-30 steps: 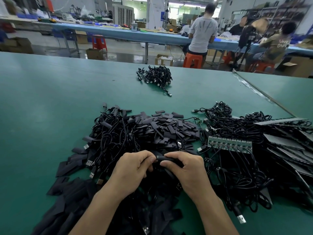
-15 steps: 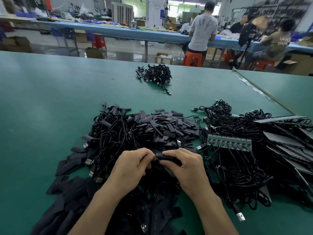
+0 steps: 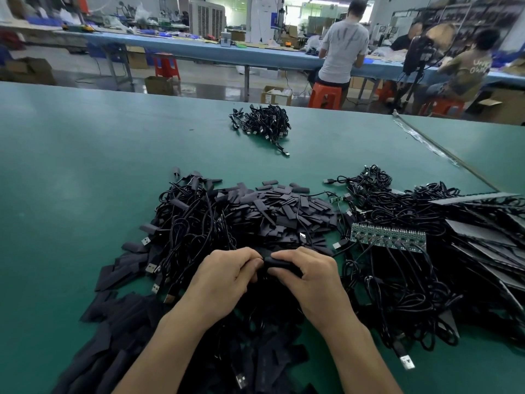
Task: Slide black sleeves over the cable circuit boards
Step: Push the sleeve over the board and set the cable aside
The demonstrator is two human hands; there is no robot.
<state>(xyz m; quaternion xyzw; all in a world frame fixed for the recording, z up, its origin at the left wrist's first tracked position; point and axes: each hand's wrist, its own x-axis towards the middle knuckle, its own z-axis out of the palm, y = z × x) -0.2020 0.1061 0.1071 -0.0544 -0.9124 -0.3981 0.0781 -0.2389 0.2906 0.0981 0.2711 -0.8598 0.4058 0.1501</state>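
bare green surface [image 3: 85, 172] lies open leftward; left hand [image 3: 224, 280] and right hand [image 3: 309, 277] fingers pinch one black sleeve [image 3: 279, 264].

**Where things sit on the table**

On the table [image 3: 71, 180] I see the sleeve heap [image 3: 284, 211] in the middle, with the left cable tangle [image 3: 193, 223] and right cable tangle [image 3: 397, 206] flanking it. The circuit board strip [image 3: 387, 237] lies on the right tangle. A small cable bundle [image 3: 262, 123] sits far behind. In front of the heap, the left hand [image 3: 224, 277] and right hand [image 3: 309, 277] meet, pinching one sleeve [image 3: 279, 263].
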